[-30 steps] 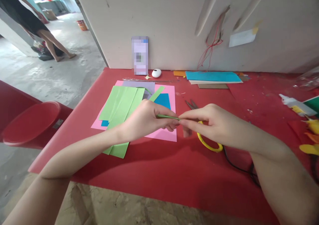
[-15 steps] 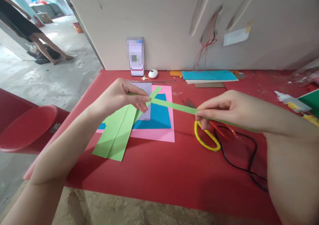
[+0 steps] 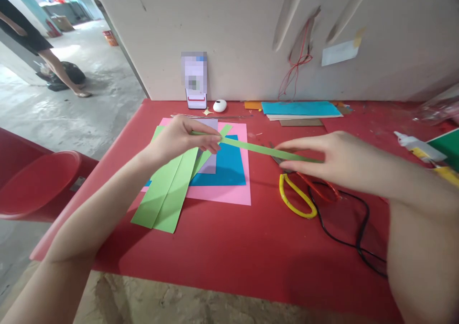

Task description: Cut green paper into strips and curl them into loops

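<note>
Nearest, the bare front of the red table (image 3: pixel 233 247) spreads under the forearms, with a black cord (image 3: pixel 358 241) lying in loose bends toward the right. A little farther in, scissors (image 3: pixel 285 177) with one yellow handle loop and one red lie on the tabletop, their blades partly hidden by the right hand (image 3: pixel 332 154). That hand's thumb and fingers are parted, with one end of a narrow green strip (image 3: pixel 251 147) running between them; whether they touch it I cannot tell. The left hand (image 3: pixel 179 135) pinches the strip between thumb and fingertips, so it stretches across the gap between the hands, raised above the table. Below the left hand, long green sheets (image 3: pixel 165 195) lie overlapping on a purple sheet (image 3: pixel 210 165), a blue sheet (image 3: pixel 231 168) and a pink sheet (image 3: pixel 233 197). A glue bottle (image 3: pixel 414 147) lies well apart at the far right. Along the back edge are a phone (image 3: pixel 196 99) standing upright, a white rounded object (image 3: pixel 220 106) just beside it, and a stack of papers (image 3: pixel 301 108) with blue on top. Past the table, at upper left, a person (image 3: pixel 21 32) in dark clothing stands near a black bag (image 3: pixel 73 72).
</note>
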